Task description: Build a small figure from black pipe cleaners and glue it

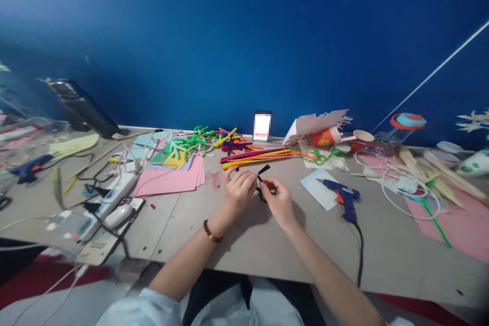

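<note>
Close together above the middle of the table, my left hand (240, 189) and my right hand (278, 202) both pinch a black pipe cleaner (264, 168). Its two ends stick up between the hands, and a dark loop hangs below the fingers. My fingers cover the part where it is gripped. A small dark end also shows above the left fingers; whether it is the same piece I cannot tell. Just beyond the hands lies a bundle of straight pipe cleaners (260, 158) in yellow, orange, red and purple.
A blue glue gun (346, 197) rests at right on a pale blue sheet (320, 188), its cord running off the front edge. Pink paper (168, 179), a power strip (110, 201) and a phone (110, 232) lie left. A lit phone (262, 126) stands against the blue wall.
</note>
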A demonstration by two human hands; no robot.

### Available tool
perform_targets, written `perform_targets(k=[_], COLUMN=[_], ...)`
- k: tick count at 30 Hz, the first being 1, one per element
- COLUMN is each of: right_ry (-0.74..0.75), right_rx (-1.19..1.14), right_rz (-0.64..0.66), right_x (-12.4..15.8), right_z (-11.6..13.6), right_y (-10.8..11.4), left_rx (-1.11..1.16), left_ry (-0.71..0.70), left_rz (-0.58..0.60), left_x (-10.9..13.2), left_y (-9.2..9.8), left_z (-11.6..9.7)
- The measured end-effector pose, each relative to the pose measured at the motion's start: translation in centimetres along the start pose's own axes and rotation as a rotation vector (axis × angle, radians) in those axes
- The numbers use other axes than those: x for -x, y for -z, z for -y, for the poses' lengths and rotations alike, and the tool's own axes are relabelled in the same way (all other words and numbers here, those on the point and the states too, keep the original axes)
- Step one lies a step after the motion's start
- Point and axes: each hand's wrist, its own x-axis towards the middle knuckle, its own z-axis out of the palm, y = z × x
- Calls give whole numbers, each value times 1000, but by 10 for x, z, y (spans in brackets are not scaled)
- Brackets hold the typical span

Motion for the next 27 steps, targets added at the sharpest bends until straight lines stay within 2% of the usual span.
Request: perform_targets(k=[4, 8, 11, 16, 18, 23, 27], right_ry=[25, 38, 57, 75, 73, 43, 6], right_rx=[13, 27, 36, 52, 47, 14, 6], right_rz=[8, 20, 22, 11, 13, 26, 29], right_x=[0, 0, -1, -2, -3, -3, -3], right_z=[1, 2, 2, 4, 4, 1, 0], right_y=[1, 2, 3, 5, 5, 5, 5], left_rx=[-14, 89, 236, 552, 683, 833, 748], left_ry=[54, 175, 304, 608, 679, 759, 690], left_rz=[-73, -51, -3, 60, 75, 87, 100], left_x=[-5, -7, -5, -5, -7, -8, -9], left_y=[-4, -5, -5, -7, -9, -11, -7], left_z=[-2, -3, -1, 1, 2, 5, 5])
